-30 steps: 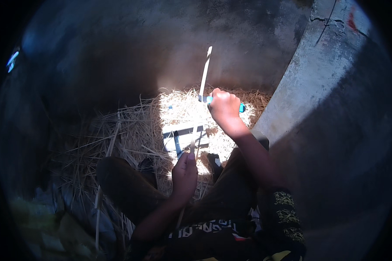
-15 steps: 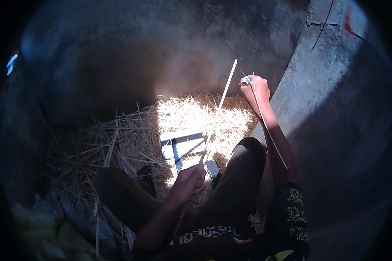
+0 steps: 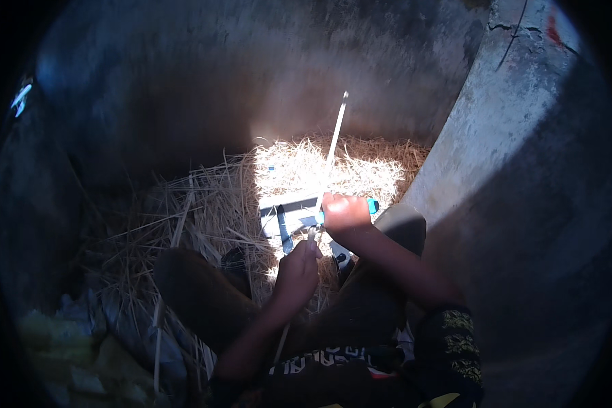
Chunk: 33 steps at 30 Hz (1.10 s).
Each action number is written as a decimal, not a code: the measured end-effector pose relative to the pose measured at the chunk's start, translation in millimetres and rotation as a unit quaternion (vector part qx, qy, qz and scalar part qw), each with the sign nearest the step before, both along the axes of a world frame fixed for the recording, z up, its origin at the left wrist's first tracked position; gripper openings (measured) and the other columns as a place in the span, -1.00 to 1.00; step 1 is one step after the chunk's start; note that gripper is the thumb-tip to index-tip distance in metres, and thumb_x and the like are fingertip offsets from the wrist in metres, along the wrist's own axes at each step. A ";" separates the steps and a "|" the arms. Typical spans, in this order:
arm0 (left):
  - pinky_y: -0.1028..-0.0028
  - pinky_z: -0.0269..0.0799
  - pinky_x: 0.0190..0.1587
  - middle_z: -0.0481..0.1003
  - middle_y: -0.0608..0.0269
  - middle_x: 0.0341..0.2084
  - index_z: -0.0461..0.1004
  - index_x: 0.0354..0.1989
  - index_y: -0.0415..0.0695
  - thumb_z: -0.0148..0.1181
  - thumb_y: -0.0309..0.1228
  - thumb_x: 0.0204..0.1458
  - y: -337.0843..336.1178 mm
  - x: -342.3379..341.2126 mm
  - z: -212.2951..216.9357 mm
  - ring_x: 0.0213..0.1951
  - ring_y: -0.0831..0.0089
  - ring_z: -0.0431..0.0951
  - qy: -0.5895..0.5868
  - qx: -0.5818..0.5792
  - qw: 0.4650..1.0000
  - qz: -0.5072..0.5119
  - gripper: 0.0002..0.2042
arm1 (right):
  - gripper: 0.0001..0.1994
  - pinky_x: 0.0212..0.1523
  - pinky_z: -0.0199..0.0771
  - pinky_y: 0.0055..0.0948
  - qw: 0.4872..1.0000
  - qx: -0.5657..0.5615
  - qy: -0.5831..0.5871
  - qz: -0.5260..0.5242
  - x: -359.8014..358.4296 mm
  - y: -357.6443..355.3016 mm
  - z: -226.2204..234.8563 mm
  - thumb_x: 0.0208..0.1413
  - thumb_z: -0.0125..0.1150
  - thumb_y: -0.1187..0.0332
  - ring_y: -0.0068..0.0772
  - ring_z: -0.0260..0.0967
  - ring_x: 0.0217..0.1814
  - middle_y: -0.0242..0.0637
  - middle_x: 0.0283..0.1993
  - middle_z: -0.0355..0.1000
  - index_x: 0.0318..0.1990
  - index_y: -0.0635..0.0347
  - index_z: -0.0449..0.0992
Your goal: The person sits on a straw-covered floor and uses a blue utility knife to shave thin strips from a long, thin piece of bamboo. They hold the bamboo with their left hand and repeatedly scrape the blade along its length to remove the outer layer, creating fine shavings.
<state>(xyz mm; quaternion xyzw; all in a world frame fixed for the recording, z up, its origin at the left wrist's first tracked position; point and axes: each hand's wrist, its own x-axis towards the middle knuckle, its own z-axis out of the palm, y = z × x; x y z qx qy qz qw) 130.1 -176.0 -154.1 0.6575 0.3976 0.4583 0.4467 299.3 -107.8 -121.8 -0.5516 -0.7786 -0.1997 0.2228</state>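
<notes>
A long pale wooden strip (image 3: 336, 136), likely bamboo, rises at a slant from my left hand (image 3: 297, 274), whose fingers are wrapped round its lower part. Just above it my right hand (image 3: 347, 213) is closed round a knife with a blue handle (image 3: 372, 206). The short blade (image 3: 309, 222) points left across the strip, close above my left fingers; whether it cuts in, I cannot tell. Behind the hands lies a pale, flat-sided block (image 3: 296, 202), with a dark strap-like band (image 3: 285, 230) across its near side.
Pale shavings (image 3: 306, 153) heap round the block, sunlit in the middle, and spread left in shadow. My bent legs (image 3: 197, 289) flank the work. A rough wall (image 3: 183, 81) stands behind, and a pale concrete slope (image 3: 496, 122) rises on the right. Crumpled sheeting (image 3: 68, 347) lies lower left.
My right hand has come down and left with the knife, from high on the right to just above my left hand. The thin sliver that hung beside my right arm no longer shows.
</notes>
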 end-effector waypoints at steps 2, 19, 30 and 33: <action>0.42 0.23 -0.48 0.31 0.29 -0.67 0.41 -0.34 -0.18 -0.12 -0.20 0.38 1.9 -1.3 6.3 -0.60 0.53 0.32 0.032 0.012 0.999 0.031 -0.66 | -0.91 -0.53 0.49 -0.17 0.998 0.045 0.031 0.016 -0.5 15.4 1.6 -0.04 0.18 0.37 -0.13 0.52 -0.55 -0.24 -0.57 0.47 -0.49 0.12 0.43; 0.44 0.20 -0.49 0.25 0.35 -0.73 0.40 -0.40 -0.20 -0.15 -0.20 0.39 3.4 -22.8 10.5 -0.61 0.63 0.26 -0.029 -0.075 0.997 0.008 -0.62 | -0.85 -0.28 0.62 -0.09 0.965 0.108 0.065 -0.232 47.5 186.6 123.1 0.05 0.16 0.34 0.04 0.62 -0.30 -0.01 -0.40 0.59 -0.42 0.15 0.63; 0.58 0.09 -0.59 0.22 0.47 -0.69 0.38 -0.21 -0.12 -0.16 -0.14 0.39 -12.6 -25.1 -5.8 -0.66 0.69 0.17 -0.089 -0.272 0.948 -0.136 -0.69 | -0.78 -0.13 0.60 -0.16 0.891 0.049 0.275 -0.359 142.5 154.6 105.7 0.04 0.25 0.27 -0.06 0.62 -0.16 -0.03 -0.24 0.62 -0.25 0.17 0.69; 0.67 0.07 -0.55 0.21 0.50 -0.63 0.33 -0.21 -0.13 -0.12 -0.21 0.39 2.3 -22.9 -17.8 -0.59 0.76 0.15 -0.181 -0.328 0.916 -0.147 -0.75 | -0.79 -0.20 0.56 -0.16 0.902 0.003 0.365 -0.230 90.3 105.3 44.9 -0.01 0.23 0.27 -0.01 0.59 -0.31 0.04 -0.38 0.57 -0.31 0.18 0.67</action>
